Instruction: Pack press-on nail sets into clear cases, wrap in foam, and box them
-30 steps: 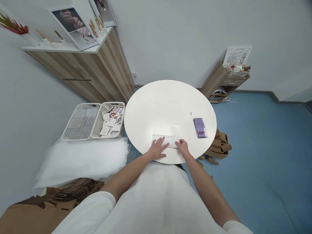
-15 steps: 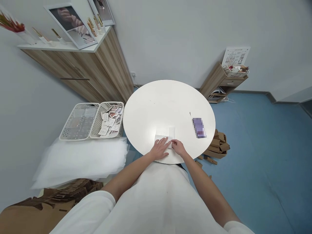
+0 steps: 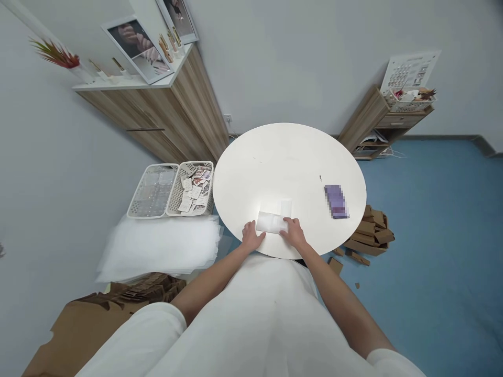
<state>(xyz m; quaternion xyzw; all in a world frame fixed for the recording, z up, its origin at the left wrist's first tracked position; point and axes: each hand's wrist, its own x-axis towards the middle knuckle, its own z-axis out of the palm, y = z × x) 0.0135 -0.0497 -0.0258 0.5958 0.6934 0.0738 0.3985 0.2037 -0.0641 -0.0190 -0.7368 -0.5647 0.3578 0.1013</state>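
Observation:
A flat white packet (image 3: 270, 222), perhaps a folded sheet, lies near the front edge of the round white table (image 3: 275, 157). My left hand (image 3: 252, 238) holds its left end, thumb along the near edge and fingers at the side. At the other end, my right hand (image 3: 294, 233) pinches the packet between thumb and fingers. Just behind it lies a thin pale sheet (image 3: 286, 205), partly covered. What the packet is made of or contains cannot be made out.
A blurred purple item (image 3: 336, 201) lies at the table's right side. To the left are a basket of printed cards (image 3: 194, 191), a basket of clear pouches (image 3: 152, 191) and white translucent sheets (image 3: 161, 241). Brown cardboard boxes (image 3: 371, 230) sit on the floor at right.
My left hand has gone from lying flat over the white material to its left end. The packet now shows as a slightly tilted strip between both hands. The view has shifted.

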